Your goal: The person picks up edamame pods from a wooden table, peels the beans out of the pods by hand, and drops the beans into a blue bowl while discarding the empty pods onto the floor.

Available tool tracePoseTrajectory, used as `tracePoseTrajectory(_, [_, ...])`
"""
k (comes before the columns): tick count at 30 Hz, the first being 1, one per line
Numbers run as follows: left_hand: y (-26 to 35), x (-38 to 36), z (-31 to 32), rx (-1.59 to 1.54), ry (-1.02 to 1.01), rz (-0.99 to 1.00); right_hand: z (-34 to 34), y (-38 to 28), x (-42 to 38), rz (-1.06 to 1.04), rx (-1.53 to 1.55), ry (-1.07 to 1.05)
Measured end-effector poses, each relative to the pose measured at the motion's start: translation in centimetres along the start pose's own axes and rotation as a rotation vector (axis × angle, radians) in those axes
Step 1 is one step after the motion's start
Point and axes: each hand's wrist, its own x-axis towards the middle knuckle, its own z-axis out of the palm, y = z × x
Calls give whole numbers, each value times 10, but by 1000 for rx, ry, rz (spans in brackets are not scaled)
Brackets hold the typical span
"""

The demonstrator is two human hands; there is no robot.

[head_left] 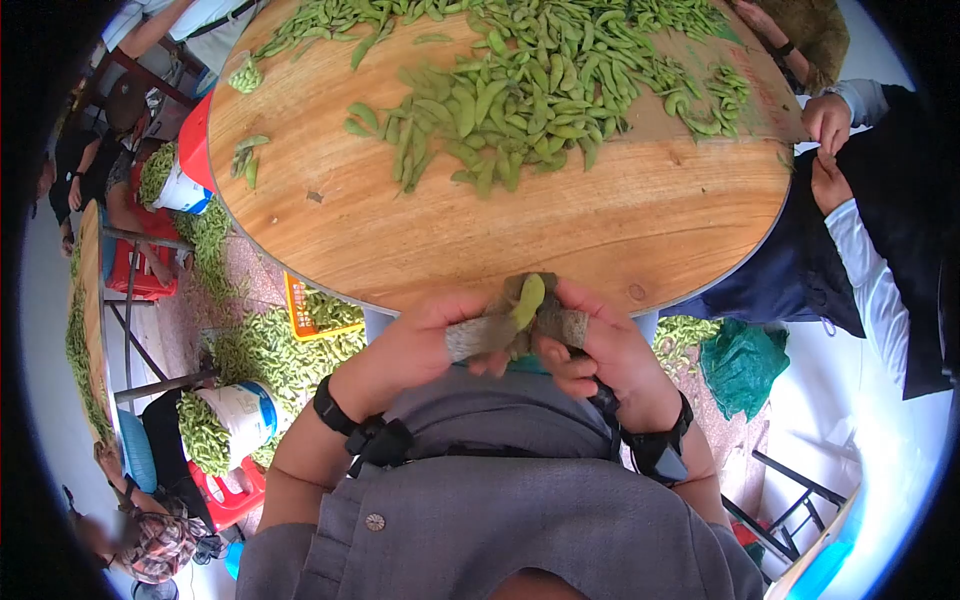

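Note:
Close to my body, at the table's near edge, my left hand (445,325) and my right hand (604,343) meet around one green soybean pod (529,302). Both hands are closed, thumbs and forefingers pinching the pod between them. Greyish cloth wraps cover some of the fingers, and dark tips press against the pod. The pod's upper end sticks up; its lower part is hidden by the fingers. Beyond my hands, a large pile of soybean pods (530,100) lies on the round wooden table (420,235).
A small bag of shelled beans (245,75) stands at the table's left edge. On the floor are an orange crate (296,305), a white bucket of pods (240,415) and a green plastic bag (745,365). A co-worker's hands (828,130) are at the right.

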Motion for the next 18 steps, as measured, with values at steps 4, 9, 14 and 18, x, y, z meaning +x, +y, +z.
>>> tracePoseTrajectory(4, [5,6,7,1529,328,555,10,7,3,-125,-322,193])
tracePoseTrajectory(9, [4,-3,10,808,178,339,3,5,-2,-186,-363,100])
tracePoseTrajectory(14, [7,-4,12,39,77,26,-7,3,-3,-133,-468,113])
tracePoseTrajectory(18, [-1,3,18,716,198,214,-20,9,11,-893,-1382,421])
